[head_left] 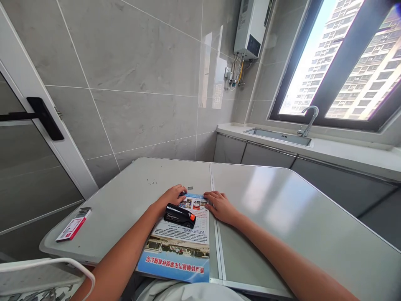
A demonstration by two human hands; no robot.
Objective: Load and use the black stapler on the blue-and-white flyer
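A printed colour leaflet (181, 246) lies on the grey folding table (282, 200), its near end hanging toward me. A black stapler (179, 215) with an orange tip rests across the leaflet's upper half. My left hand (171, 197) lies at the leaflet's far left corner, fingers curled down onto it, just beyond the stapler. My right hand (221, 205) presses flat on the far right corner, fingers stretched. A small strip of staples (190, 187) lies on the table just past the leaflet.
A red and white small box (73, 225) sits near the table's left edge. A few loose staples (152, 182) are scattered further back. A counter with sink (277, 136) and tap runs under the window at right. A tiled wall stands behind.
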